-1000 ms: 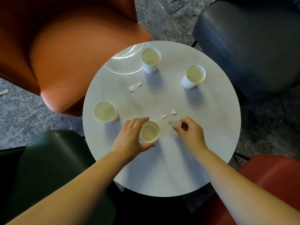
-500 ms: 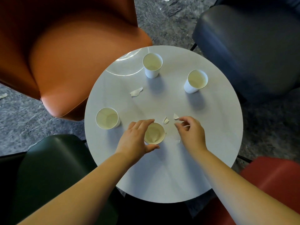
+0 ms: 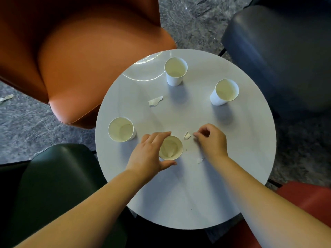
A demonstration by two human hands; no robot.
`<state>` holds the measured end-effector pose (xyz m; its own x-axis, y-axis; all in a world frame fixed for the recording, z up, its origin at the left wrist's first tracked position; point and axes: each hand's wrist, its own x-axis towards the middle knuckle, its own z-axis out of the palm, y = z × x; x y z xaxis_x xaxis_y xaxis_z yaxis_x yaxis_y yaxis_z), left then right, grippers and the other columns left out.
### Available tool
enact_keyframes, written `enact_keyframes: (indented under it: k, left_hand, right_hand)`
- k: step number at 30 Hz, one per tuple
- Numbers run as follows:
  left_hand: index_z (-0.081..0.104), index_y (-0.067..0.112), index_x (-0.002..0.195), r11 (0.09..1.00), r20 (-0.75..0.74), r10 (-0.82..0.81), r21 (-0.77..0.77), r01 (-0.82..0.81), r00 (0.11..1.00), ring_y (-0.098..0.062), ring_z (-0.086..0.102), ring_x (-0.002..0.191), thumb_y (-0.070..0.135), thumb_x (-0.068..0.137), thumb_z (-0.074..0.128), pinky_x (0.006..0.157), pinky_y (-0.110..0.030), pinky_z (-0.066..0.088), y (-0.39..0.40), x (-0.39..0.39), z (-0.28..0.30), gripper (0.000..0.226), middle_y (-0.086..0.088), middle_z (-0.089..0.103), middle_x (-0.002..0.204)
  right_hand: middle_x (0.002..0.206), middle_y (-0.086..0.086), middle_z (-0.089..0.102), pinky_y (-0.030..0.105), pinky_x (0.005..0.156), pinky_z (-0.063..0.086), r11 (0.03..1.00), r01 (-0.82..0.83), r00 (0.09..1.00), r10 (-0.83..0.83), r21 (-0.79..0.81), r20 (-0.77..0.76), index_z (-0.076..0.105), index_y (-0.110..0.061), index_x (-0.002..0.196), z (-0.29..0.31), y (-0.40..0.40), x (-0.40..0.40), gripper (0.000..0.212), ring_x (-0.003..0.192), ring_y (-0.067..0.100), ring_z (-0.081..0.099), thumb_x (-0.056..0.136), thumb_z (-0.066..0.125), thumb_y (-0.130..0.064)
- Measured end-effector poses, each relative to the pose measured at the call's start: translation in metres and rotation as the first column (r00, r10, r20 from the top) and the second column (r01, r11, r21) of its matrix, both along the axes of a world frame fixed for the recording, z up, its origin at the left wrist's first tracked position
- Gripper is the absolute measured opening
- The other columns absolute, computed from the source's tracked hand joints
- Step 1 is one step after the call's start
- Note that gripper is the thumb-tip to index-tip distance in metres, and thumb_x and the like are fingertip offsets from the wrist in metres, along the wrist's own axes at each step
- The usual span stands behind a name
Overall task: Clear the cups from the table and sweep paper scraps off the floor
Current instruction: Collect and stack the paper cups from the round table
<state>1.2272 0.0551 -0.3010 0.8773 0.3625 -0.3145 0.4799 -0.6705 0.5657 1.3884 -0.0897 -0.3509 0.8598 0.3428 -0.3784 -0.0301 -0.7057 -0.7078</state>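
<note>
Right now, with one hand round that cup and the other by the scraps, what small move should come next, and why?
Probably the right hand should drop its pinched bit into the cup the left hand holds; a scrap lies beside it, and paper already sits inside.

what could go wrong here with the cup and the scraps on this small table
1. The left hand grips the near paper cup only by its rim; a light cup with scraps inside could tip and spill them.
2. The right hand is pinching at tiny paper scraps; its wrist might brush the scrap beside it off the round table onto the floor.
</note>
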Motion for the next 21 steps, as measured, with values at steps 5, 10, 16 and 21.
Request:
enact_keyframes:
  k: [5,10,16,21]
  left_hand:
    - [0.038,0.031,0.146,1.0,-0.007,0.01,0.004,-0.01,1.0,-0.014,0.039,0.126,0.054,0.069,0.08,0.101,-0.024,0.035,0.003,-0.001,0.0,0.091,0.01,0.048,0.141]
    - [0.039,0.031,0.145,1.0,0.003,0.013,0.003,-0.013,1.0,-0.013,0.039,0.125,0.053,0.069,0.081,0.1,-0.023,0.034,0.004,-0.002,-0.002,0.09,0.01,0.049,0.14]
    - [0.039,0.031,0.145,1.0,0.004,0.017,-0.001,-0.017,1.0,-0.014,0.039,0.125,0.054,0.069,0.081,0.101,-0.024,0.034,0.004,0.0,-0.003,0.09,0.01,0.049,0.14]
    - [0.037,0.032,0.145,1.0,-0.015,0.012,-0.008,-0.012,1.0,-0.014,0.04,0.125,0.055,0.069,0.08,0.1,-0.024,0.036,0.004,0.003,-0.002,0.09,0.011,0.047,0.141]
  right_hand:
    - [0.075,-0.008,0.056,0.016,0.067,0.045,0.979,-0.201,0.976,0.202,0.011,-0.083,0.065,-0.023,0.102,0.003,0.011,-0.006,0.025,0.071,0.005,0.055,0.08,0.075,-0.017]
    - [0.081,-0.005,0.057,0.02,0.057,0.045,0.975,-0.21,0.978,0.209,-0.068,-0.014,0.062,-0.022,0.089,-0.002,0.019,-0.007,0.014,0.071,0.01,0.054,0.081,0.073,-0.02]
    - [0.083,0.001,0.059,0.016,0.058,0.038,0.971,-0.209,0.978,0.21,-0.118,-0.006,0.061,-0.015,0.077,-0.002,0.016,-0.004,0.013,0.073,0.016,0.054,0.08,0.073,-0.017]
    - [0.073,-0.005,0.064,0.008,0.056,0.041,0.994,-0.02,0.994,0.031,0.105,-0.109,0.066,-0.015,0.077,0.028,0.009,-0.01,0.013,0.066,0.006,0.056,0.078,0.077,-0.02]
